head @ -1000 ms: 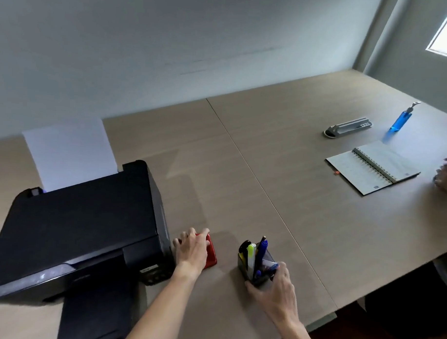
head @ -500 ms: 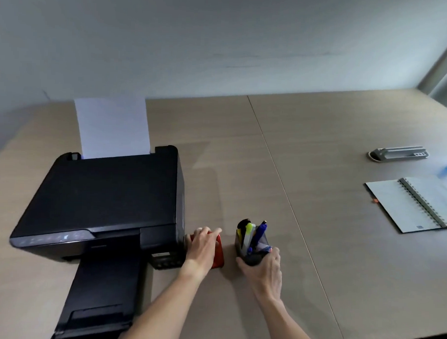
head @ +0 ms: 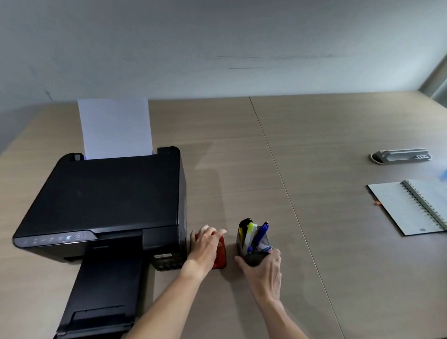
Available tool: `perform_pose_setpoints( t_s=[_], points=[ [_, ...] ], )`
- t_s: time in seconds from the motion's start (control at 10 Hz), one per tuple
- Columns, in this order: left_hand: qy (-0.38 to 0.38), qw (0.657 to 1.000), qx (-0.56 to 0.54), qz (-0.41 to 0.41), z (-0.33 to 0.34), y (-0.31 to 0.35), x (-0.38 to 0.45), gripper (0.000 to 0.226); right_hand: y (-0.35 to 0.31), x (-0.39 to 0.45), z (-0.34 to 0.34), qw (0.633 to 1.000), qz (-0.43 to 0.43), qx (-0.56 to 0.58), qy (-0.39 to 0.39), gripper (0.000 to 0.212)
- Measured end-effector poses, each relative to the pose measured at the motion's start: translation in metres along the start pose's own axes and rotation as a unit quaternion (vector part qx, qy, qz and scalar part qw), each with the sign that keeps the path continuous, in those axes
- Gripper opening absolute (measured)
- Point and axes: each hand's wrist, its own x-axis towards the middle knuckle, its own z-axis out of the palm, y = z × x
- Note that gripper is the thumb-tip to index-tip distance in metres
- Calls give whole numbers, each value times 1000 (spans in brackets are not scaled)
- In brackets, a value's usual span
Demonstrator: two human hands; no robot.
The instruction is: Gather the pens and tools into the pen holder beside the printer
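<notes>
1. Table (head: 319,147): I see a wood-grain top with a seam running from the far wall toward the near edge.
2. Printer (head: 110,198): black, on the left half of the table; a white sheet (head: 115,127) stands upright in its rear feed, and its output tray (head: 106,292) extends toward me.
3. Holder (head: 252,249): a dark, translucent cup standing upright on the table to the right of the printer, apart from it. It contains pens (head: 262,231) — a blue one leaning right, a yellow-green highlighter, a black-capped marker and others lying low inside that I cannot tell apart.
4. Right hand (head: 264,269): grasping the holder at its near side, fingers curled around the base, thumb on the left wall.
5. Red object (head: 220,253): just beside the printer's front right corner, between printer and holder; its kind I cannot tell.
6. Left hand (head: 205,247): resting palm-down on the red object, fingers spread over its top — covering rather than clenching it.
7. Notebook (head: 413,206): spiral-bound, lying open at the far right.
8. Grey tray (head: 401,155): beyond the notebook, well apart from the holder.
</notes>
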Motion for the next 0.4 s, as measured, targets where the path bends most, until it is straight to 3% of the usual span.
perform_pose_setpoints(
  t_s=[0.2,0.3,0.4],
  points=[
    [-9,1000,0,8,-7,5,-4,80,-4,-3,-3,1000,11,14,-22,84],
    [39,998,17,38,0,2,-16,94,8,-10,-3,998,22,39,-37,83],
    [77,995,-12,56,20,-6,-33,92,27,-22,-8,998,32,45,-17,73]
  ],
)
